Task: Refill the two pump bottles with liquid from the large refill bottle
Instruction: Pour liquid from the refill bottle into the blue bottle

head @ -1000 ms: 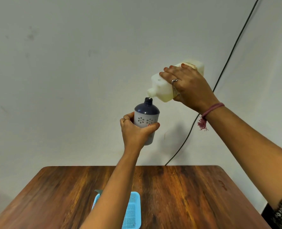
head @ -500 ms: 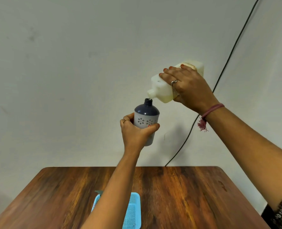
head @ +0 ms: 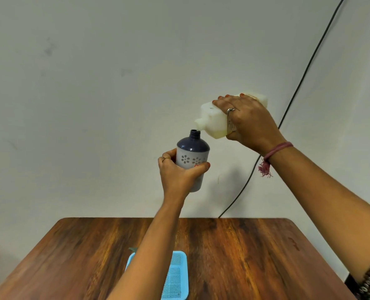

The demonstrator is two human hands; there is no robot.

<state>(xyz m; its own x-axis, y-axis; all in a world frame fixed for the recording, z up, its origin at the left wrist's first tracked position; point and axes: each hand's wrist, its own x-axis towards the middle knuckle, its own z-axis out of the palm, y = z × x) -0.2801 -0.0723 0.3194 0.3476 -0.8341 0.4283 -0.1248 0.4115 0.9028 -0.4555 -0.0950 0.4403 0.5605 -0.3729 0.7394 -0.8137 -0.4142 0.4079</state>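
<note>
The left hand [head: 178, 176] grips a grey flower-printed bottle with a dark blue dome top [head: 192, 156], upright above the wooden surface [head: 244, 252]. The right hand [head: 251, 124] clasps a white plastic refill bottle [head: 214, 121], tilted spout-down just over the open neck.

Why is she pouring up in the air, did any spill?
No spill shows on the wooden table. One oddity: the refill bottle spout sits slightly right of the pump bottle open neck, both held high above the table.
</note>
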